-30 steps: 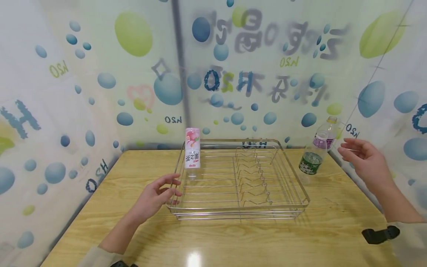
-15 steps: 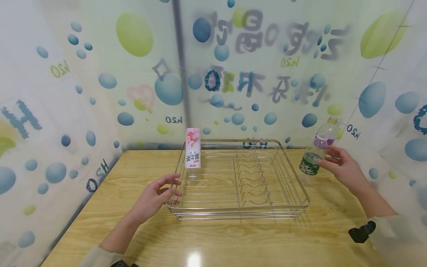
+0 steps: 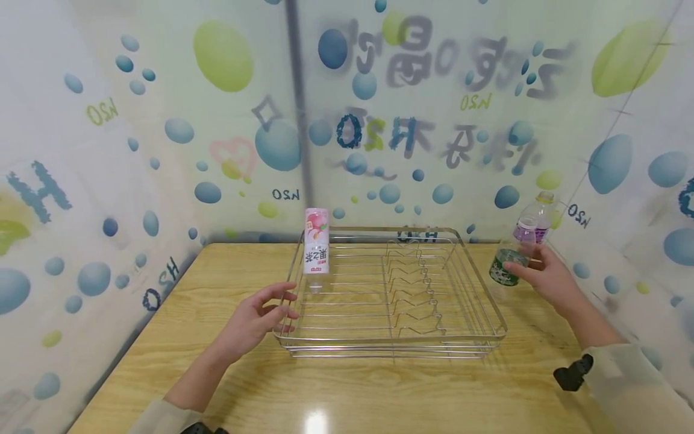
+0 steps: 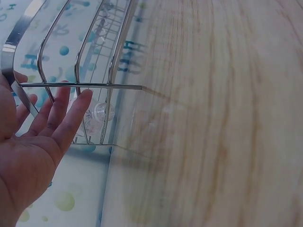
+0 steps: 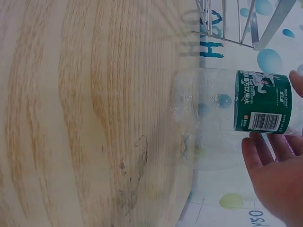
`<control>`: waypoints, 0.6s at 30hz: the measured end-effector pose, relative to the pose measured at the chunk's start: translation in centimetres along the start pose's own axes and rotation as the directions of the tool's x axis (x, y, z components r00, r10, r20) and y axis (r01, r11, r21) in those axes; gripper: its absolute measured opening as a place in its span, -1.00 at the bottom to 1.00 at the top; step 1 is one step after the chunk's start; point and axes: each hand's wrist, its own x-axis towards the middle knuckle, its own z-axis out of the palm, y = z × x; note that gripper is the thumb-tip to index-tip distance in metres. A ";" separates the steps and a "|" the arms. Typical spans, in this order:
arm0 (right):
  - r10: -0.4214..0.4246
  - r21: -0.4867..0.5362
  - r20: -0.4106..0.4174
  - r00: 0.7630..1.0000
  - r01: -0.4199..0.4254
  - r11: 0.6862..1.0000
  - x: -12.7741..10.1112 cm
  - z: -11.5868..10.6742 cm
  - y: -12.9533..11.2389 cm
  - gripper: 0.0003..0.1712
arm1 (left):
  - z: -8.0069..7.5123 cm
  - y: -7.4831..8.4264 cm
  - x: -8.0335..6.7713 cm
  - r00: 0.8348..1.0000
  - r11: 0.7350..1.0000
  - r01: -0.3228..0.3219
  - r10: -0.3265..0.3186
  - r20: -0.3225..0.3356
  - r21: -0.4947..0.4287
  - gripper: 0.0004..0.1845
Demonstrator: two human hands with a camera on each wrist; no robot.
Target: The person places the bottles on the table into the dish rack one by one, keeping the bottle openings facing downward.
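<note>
Toward the right rear of the bench [image 3: 368, 398], a clear plastic bottle with a green label [image 5: 262, 101] sits pinched between the right grip's [image 3: 549, 279] thumb and fingers, before a purple-labelled clear bottle [image 3: 541, 214]; the left grip [image 3: 253, 319], loosely spread, is at a silver wire rack's [image 3: 390, 339] left rim.

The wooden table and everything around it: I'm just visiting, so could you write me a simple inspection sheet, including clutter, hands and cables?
Surface: wood-grain table, glare near the front, dark marks toward the right.
Job's things: wire rack; pink-labelled bottle neck down in its left part; green-labelled bottle right of the rack; purple-labelled bottle behind that.
Clutter: nothing seen.
Hands: left hand at the rack's left side; right hand grips the green-labelled bottle.
Cables: nothing seen.
Surroundings: hanging sheet with blue and green spots and mirrored lettering.
</note>
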 end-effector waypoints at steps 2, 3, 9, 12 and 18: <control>-0.006 -0.004 -0.011 1.000 0.006 1.000 -0.1 0.1 0.0 0.07 | 0.0 0.0 0.0 1.000 1.000 -0.002 0.002 0.000 -0.002 -0.44; -0.011 -0.008 -0.020 1.000 0.011 1.000 -0.1 0.2 0.0 0.05 | 0.0 0.0 0.0 1.000 1.000 -0.004 0.004 0.000 -0.001 -0.44; -0.050 -0.027 -0.077 0.996 0.048 0.998 -0.6 -0.1 -0.8 -0.03 | 0.0 0.0 0.1 1.000 1.000 0.003 -0.003 0.006 0.005 -0.45; -0.056 -0.031 -0.104 0.993 0.053 0.998 -1.0 -0.5 -2.0 -0.03 | 0.0 0.1 0.1 1.000 0.999 0.001 -0.001 0.001 0.037 -0.45; -0.140 -0.050 -0.171 0.975 0.134 0.990 -1.6 -1.1 -4.8 -0.10 | -0.2 0.1 0.0 1.000 0.998 -0.009 0.010 -0.010 0.067 -0.45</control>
